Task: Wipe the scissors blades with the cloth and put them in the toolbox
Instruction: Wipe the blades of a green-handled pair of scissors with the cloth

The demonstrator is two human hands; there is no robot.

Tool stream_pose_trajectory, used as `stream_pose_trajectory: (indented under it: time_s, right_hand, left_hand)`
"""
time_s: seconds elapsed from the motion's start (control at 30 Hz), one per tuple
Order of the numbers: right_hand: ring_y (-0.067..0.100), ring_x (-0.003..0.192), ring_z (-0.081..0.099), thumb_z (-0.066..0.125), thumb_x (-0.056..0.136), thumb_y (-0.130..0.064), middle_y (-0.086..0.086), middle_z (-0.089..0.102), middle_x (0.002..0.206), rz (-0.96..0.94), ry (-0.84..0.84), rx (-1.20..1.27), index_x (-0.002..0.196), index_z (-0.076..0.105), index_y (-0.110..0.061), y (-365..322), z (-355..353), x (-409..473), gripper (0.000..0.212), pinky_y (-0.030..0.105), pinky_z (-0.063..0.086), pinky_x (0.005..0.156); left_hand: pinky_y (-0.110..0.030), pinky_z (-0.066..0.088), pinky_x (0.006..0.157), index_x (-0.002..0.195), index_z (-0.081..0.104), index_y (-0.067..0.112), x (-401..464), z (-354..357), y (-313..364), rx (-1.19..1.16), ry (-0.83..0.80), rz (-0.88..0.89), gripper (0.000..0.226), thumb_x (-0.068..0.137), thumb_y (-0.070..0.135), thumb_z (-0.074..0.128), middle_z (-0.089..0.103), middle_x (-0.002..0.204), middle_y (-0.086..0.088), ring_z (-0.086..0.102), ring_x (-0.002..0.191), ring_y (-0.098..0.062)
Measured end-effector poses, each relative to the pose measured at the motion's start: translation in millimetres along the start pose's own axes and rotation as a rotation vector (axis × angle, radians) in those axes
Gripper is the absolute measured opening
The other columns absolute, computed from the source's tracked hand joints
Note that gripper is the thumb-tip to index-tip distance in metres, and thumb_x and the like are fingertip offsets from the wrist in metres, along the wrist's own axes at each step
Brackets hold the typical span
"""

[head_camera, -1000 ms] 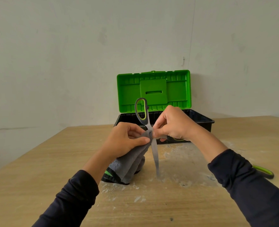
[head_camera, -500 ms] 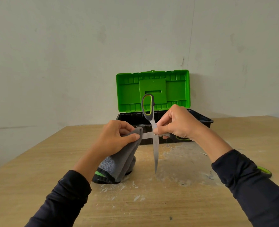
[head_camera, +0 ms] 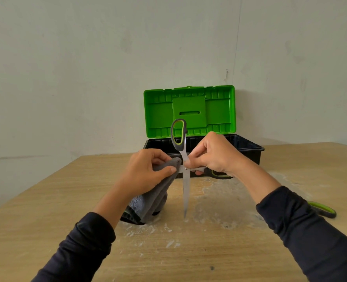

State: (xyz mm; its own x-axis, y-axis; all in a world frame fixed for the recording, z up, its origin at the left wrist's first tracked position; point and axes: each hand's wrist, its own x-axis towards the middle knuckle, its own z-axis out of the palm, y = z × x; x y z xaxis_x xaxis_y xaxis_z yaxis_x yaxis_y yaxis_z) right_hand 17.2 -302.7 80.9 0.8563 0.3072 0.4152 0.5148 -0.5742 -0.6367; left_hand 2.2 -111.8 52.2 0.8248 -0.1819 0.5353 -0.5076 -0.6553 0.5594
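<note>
The scissors (head_camera: 185,192) are spread wide open in the air above the table. One blade points straight down, its grey and green handle loop standing up in front of the toolbox. My right hand (head_camera: 213,155) pinches them at the pivot and holds the lower handle. The other blade runs sideways to the left into the grey cloth (head_camera: 158,192), which my left hand (head_camera: 148,171) grips around that blade. The cloth's loose end hangs down to the tabletop. Behind stands the black toolbox (head_camera: 248,146) with its green lid raised.
A second green and grey handled tool (head_camera: 323,209) lies on the wooden table (head_camera: 46,200) at the right, partly behind my right sleeve. White dust smears the tabletop under the scissors. A pale wall rises close behind the toolbox.
The scissors opened wider, one blade swinging sideways to the left. My left hand with the cloth slid outward along that blade, then back in towards the pivot. The raised handle shifted slightly right.
</note>
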Motion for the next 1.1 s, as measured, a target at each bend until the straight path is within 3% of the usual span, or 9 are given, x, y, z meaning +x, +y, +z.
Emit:
stream_pose_trajectory:
  time_s: [0.1,0.23,0.37,0.53,0.63,0.73,0.8,0.97,1.1]
  right_hand:
    - [0.012,0.065,0.07,0.081,0.07,-0.014,0.008,0.075,0.07,0.02,0.01,0.013,0.076,0.078,-0.007,5,-8,1,0.011,0.027,0.055,0.076]
    - [0.015,0.073,0.07,0.082,0.068,-0.013,0.004,0.075,0.074,0.012,0.004,-0.02,0.077,0.079,-0.009,5,-2,2,0.01,0.031,0.056,0.079]
    - [0.017,0.079,0.068,0.08,0.069,-0.008,0.0,0.073,0.074,0.044,-0.002,-0.015,0.08,0.078,-0.01,5,5,2,0.012,0.039,0.056,0.085]
    - [0.016,0.083,0.068,0.082,0.068,-0.01,0.002,0.074,0.079,0.062,0.008,0.036,0.08,0.078,-0.009,4,3,0,0.013,0.038,0.055,0.087]
    - [0.014,0.076,0.069,0.083,0.068,-0.011,0.004,0.075,0.075,0.042,0.008,0.05,0.078,0.078,-0.008,2,2,0,0.012,0.034,0.056,0.082]
    - [0.014,0.063,0.07,0.081,0.069,-0.01,0.003,0.073,0.065,0.042,0.001,0.071,0.077,0.078,-0.005,3,-5,-1,0.01,0.021,0.054,0.067]
    - [0.015,0.056,0.069,0.08,0.07,-0.008,0.002,0.072,0.059,0.046,-0.005,0.093,0.078,0.077,-0.002,5,-9,-1,0.01,0.02,0.054,0.061]
    - [0.016,0.053,0.069,0.079,0.071,-0.007,0.004,0.072,0.06,0.057,0.011,0.103,0.078,0.077,-0.001,11,-19,-3,0.009,0.023,0.057,0.063]
    - [0.018,0.055,0.07,0.079,0.071,-0.008,0.011,0.073,0.066,0.059,0.012,0.098,0.079,0.077,-0.002,14,-21,-5,0.01,0.025,0.058,0.066]
  left_hand:
    - [-0.031,0.057,0.076,0.085,0.069,0.019,-2,-5,-4,-0.029,0.036,-0.022,0.011,0.075,0.019,0.074,0.072,0.08,0.005,0.068,0.076,-0.007]
    - [-0.021,0.056,0.072,0.084,0.07,0.019,-3,7,5,-0.035,0.06,0.055,0.011,0.074,0.018,0.075,0.072,0.081,0.009,0.067,0.074,0.001]
    - [-0.022,0.057,0.073,0.078,0.068,0.024,-3,15,9,-0.047,0.048,0.106,0.014,0.072,0.016,0.077,0.073,0.08,0.005,0.068,0.074,-0.002]
    - [-0.022,0.056,0.072,0.082,0.068,0.018,0,9,6,-0.001,0.021,0.101,0.015,0.072,0.022,0.078,0.071,0.081,0.008,0.066,0.073,-0.002]
    - [-0.026,0.057,0.072,0.081,0.067,0.019,0,3,4,0.0,-0.008,0.084,0.013,0.073,0.021,0.076,0.071,0.08,0.005,0.067,0.073,-0.006]
    - [-0.029,0.057,0.072,0.079,0.067,0.019,-1,-5,-1,-0.037,-0.007,0.038,0.012,0.072,0.02,0.077,0.071,0.078,0.003,0.068,0.073,-0.011]
    - [-0.031,0.057,0.072,0.077,0.068,0.02,0,-9,-5,-0.076,-0.007,0.003,0.012,0.071,0.019,0.078,0.071,0.076,0.002,0.068,0.073,-0.014]
    - [-0.018,0.053,0.065,0.076,0.069,0.018,0,-15,-9,-0.142,0.016,-0.077,0.012,0.071,0.016,0.078,0.07,0.073,0.003,0.066,0.068,-0.008]
    - [-0.019,0.053,0.066,0.077,0.069,0.017,-2,-16,-11,-0.168,0.019,-0.098,0.01,0.072,0.015,0.077,0.072,0.076,-0.001,0.067,0.071,-0.011]
